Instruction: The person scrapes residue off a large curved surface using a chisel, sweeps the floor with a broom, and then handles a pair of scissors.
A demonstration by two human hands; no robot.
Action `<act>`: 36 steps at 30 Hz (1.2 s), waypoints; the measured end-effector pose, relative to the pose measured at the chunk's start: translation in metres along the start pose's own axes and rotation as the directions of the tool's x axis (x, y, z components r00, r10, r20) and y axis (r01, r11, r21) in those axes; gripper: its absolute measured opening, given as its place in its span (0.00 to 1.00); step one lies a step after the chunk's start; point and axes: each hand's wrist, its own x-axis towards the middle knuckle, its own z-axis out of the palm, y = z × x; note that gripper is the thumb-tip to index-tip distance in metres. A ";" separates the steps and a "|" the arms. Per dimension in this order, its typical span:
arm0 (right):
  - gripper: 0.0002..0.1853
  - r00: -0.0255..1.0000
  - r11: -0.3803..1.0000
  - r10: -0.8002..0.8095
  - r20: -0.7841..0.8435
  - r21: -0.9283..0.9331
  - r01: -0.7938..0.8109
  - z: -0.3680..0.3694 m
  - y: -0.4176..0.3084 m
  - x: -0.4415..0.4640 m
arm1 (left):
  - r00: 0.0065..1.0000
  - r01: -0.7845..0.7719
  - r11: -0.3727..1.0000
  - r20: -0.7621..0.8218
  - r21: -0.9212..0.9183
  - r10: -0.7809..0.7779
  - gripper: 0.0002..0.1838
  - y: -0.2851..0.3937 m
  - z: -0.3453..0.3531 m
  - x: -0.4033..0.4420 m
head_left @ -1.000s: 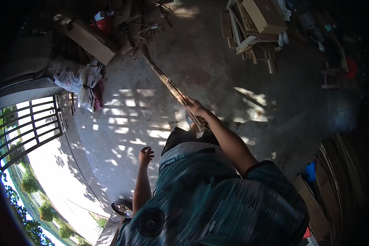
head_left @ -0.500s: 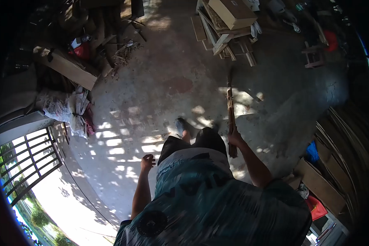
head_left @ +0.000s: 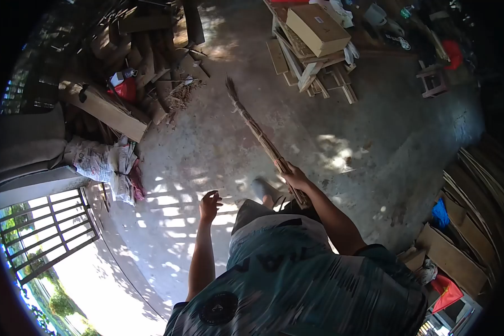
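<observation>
My right hand [head_left: 297, 178] grips a broom [head_left: 263, 143], a long bundle of thin sticks bound at intervals, near its thicker lower end. The broom slants up and to the left across my front, its frayed tip pointing away from me over the concrete floor [head_left: 241, 179]. To the left of my body, my left hand [head_left: 210, 206] hangs in the air with loosely bent fingers apart and nothing in them. One grey shoe [head_left: 260, 189] shows ahead of my legs.
Scrap wood and a long wooden beam [head_left: 103, 109] lie at the far left, by stuffed sacks [head_left: 109, 162]. A cardboard box [head_left: 318, 31] tops a wood stack [head_left: 313, 70] ahead. Flattened cardboard [head_left: 451, 255] leans on the right. A barred window [head_left: 45, 229] is at left.
My right hand has moved left across my body, and the broom has swung from pointing straight ahead to slanting left. My left hand has risen slightly.
</observation>
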 end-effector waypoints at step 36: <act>0.40 0.892 0.737 0.442 -0.092 -0.530 -0.420 -0.187 -0.166 0.257 | 0.899 0.289 0.919 -0.253 -0.268 -0.356 0.20 0.114 -0.056 0.054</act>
